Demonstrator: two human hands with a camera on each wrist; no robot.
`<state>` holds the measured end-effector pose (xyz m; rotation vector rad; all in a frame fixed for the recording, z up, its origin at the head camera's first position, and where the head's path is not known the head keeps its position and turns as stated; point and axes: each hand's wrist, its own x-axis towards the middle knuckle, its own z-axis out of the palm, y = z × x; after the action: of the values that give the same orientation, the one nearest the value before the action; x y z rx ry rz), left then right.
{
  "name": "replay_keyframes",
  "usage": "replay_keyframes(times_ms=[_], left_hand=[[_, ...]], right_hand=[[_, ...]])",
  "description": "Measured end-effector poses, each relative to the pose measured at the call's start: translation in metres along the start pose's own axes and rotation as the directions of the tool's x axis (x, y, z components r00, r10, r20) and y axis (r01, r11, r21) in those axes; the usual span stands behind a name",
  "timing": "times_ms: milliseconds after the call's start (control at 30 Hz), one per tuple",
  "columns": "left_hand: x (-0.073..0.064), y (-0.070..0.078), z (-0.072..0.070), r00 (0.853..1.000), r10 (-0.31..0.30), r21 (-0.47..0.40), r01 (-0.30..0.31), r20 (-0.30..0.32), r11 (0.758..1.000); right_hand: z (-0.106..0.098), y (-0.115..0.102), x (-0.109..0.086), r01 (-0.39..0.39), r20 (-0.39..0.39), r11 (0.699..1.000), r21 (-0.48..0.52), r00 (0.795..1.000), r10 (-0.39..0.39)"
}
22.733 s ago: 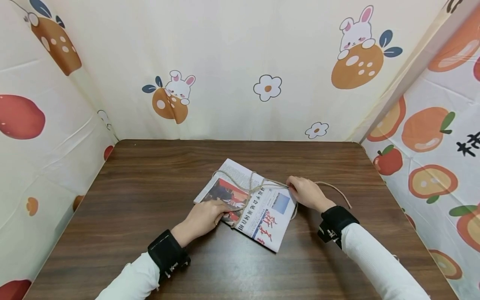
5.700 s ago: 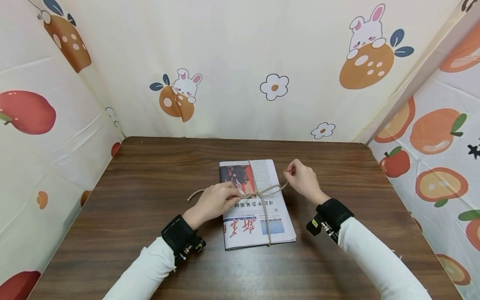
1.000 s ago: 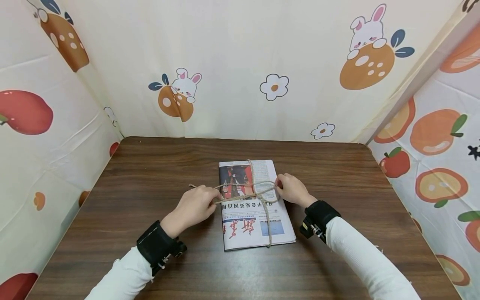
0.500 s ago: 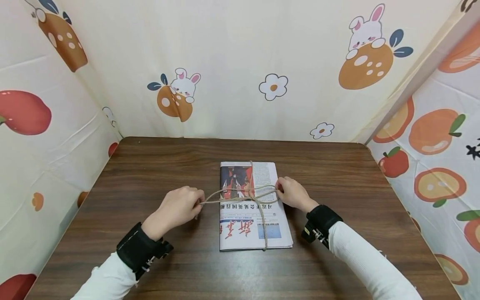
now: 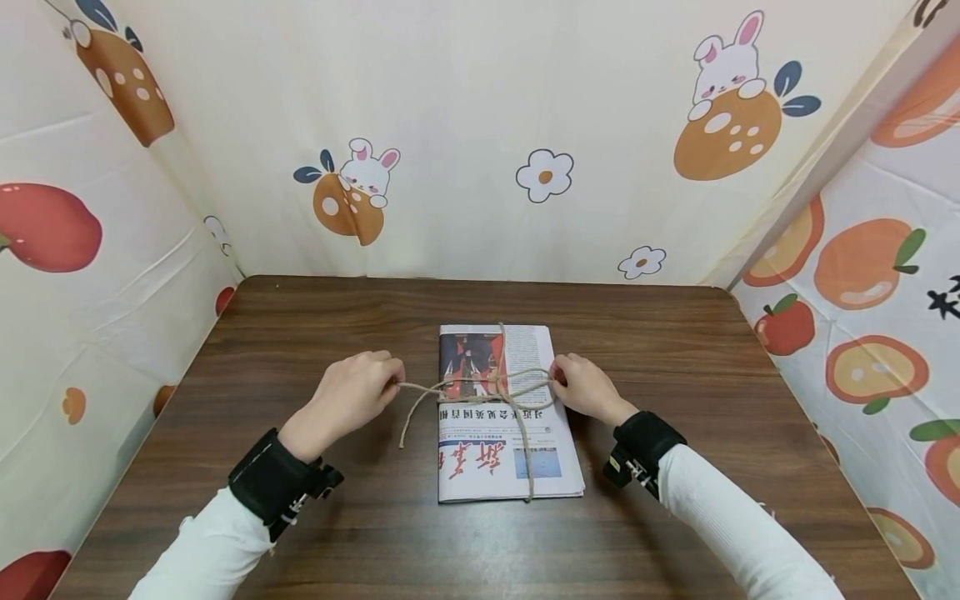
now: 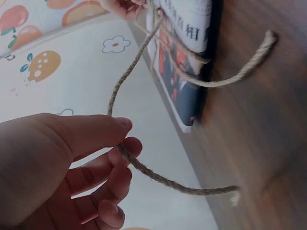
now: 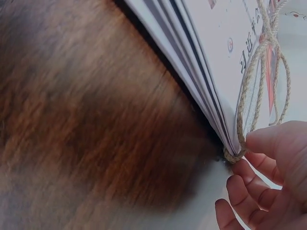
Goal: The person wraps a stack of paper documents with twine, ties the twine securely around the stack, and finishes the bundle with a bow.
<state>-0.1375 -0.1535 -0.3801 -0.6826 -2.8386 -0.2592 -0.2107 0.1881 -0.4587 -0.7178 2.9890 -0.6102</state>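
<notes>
A folded stack of newspapers [image 5: 480,483] lies on the table, with beige twine [image 6: 125,75] passing lengthwise and crosswise over it. Strands meet in a knot or crossing near the middle, with loops on both sides. Left of the stack, my left hand [image 5: 347,398] pinches one strand between thumb and index finger, its tip sticking out beyond them. Another loose twine end [image 6: 249,67] curves down beside the stack, outside my grip. At the stack's right edge my right hand [image 5: 591,389] pinches a twine loop between thumb and index finger, other fingers loosely bent [image 7: 249,191].
The wooden table [image 5: 315,308] has its far edge against a cream curtain [image 5: 450,100] printed with rabbits and flowers. Fruit-printed sheets hang at both sides. Black wrist straps with small cameras sit on both wrists.
Over the last second my left hand has moved left, drawing twine along. One strand has left its grip and hangs free. My right hand stays nearly still. Much earlier, the stack lay turned diagonally.
</notes>
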Motion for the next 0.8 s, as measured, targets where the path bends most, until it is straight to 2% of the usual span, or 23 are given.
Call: replay_keyframes(times_ms=[233,400,667,800], left_hand=[[0.028,0.004,-0.007,0.999,0.02,-0.034,-0.021,-0.03,0.999],[0.05,0.01,-0.009,0.998,0.053,-0.088,-0.055,-0.02,0.995],[0.08,0.023,-0.01,0.991,0.129,-0.241,-0.116,0.035,0.963],[0.093,0.029,-0.005,0.99,0.141,-0.276,-0.131,0.018,0.952]], right_hand=[[-0.002,0.001,-0.001,-0.013,0.009,1.0,0.014,1.0,0.013],[-0.002,-0.001,-0.002,-0.006,-0.008,1.0,0.028,1.0,0.006],[0.0,-0.001,-0.004,-0.01,-0.031,1.0,0.029,0.999,0.011],[-0.002,-0.002,-0.005,-0.003,-0.046,0.999,0.032,0.999,0.005]])
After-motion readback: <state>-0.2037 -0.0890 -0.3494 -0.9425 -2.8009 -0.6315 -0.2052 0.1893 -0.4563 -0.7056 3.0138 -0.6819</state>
